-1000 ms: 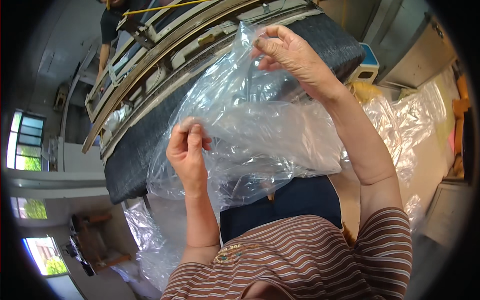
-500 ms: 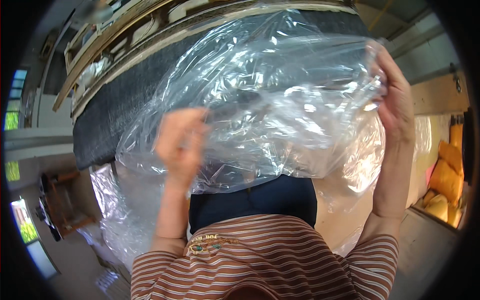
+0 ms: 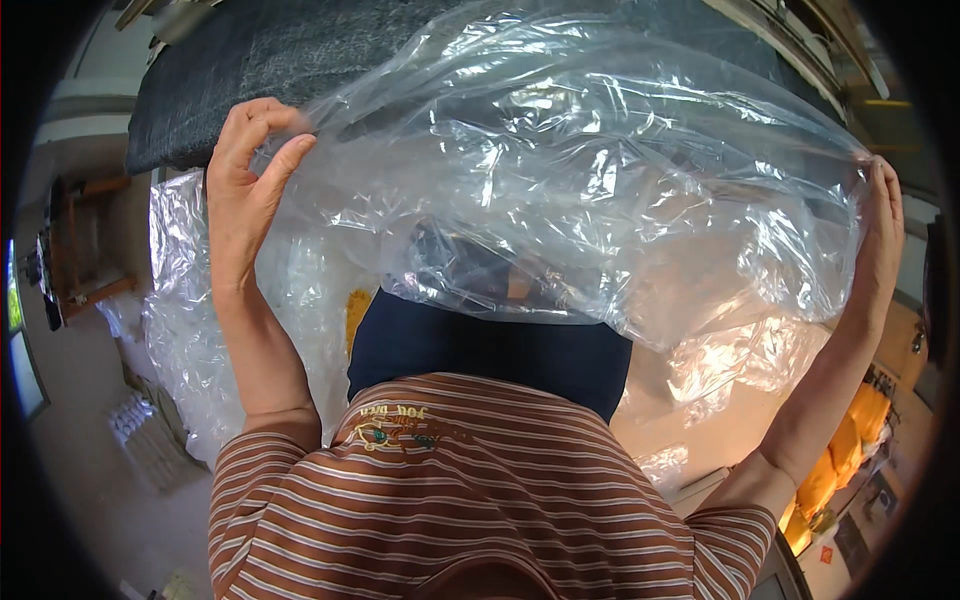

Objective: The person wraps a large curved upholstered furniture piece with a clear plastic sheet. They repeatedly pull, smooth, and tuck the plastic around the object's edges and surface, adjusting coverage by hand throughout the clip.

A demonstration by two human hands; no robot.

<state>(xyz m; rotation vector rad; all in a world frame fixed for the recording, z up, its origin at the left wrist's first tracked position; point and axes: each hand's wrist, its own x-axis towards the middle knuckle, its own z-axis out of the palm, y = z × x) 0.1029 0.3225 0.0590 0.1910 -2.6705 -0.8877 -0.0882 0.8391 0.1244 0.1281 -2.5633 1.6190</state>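
A large clear plastic bag [image 3: 590, 180] is stretched wide in front of me, crinkled and shiny. My left hand [image 3: 248, 185] pinches its upper left edge between thumb and fingers. My right hand [image 3: 880, 250] grips the bag's far right edge, arm extended. The bag hangs over a dark grey textured table top [image 3: 300, 60] and my dark blue lap [image 3: 480, 350].
More crumpled clear plastic [image 3: 200, 320] is piled on the floor at my left. Orange packets [image 3: 850, 450] lie at the lower right. A wooden stand [image 3: 85, 250] is at the far left. A tray of small white items [image 3: 130, 420] sits on the floor.
My hands have moved apart, spreading the bag out wide. The left hand has risen to the upper left and the view has turned.
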